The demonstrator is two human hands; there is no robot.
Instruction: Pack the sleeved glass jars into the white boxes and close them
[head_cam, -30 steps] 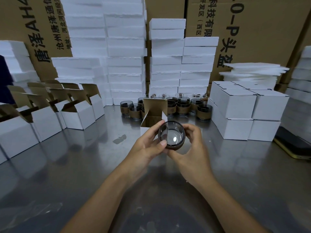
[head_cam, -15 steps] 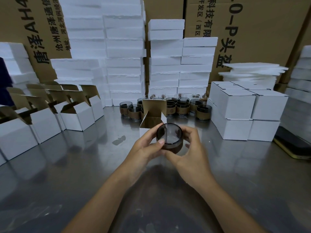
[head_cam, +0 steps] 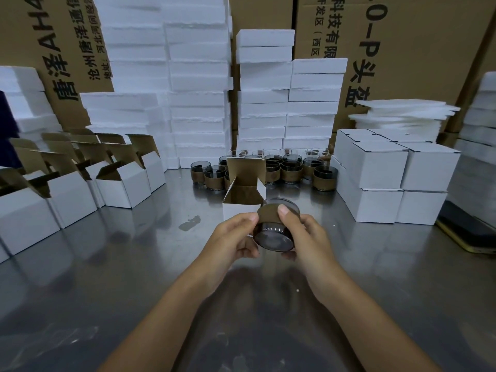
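A dark glass jar in a brown sleeve (head_cam: 272, 230) is held between my left hand (head_cam: 236, 238) and my right hand (head_cam: 306, 237) above the steel table (head_cam: 134, 264). The jar is tipped, with its base toward me and its mouth pointing away. Just behind it stands an open white box (head_cam: 243, 194) with its brown lid flap raised. Behind that box, several more sleeved jars (head_cam: 291, 171) stand in a cluster.
Open white boxes (head_cam: 123, 186) line the left side. Closed white boxes (head_cam: 394, 173) are stacked two high at the right. White foam slabs (head_cam: 198, 84) and big cardboard cartons (head_cam: 402, 49) fill the back. A dark flat object with a yellow edge (head_cam: 467, 233) lies at the far right.
The jar has been turned over in both hands: a second ago its open mouth faced me, now its base does. The hands stayed in front of the open box.
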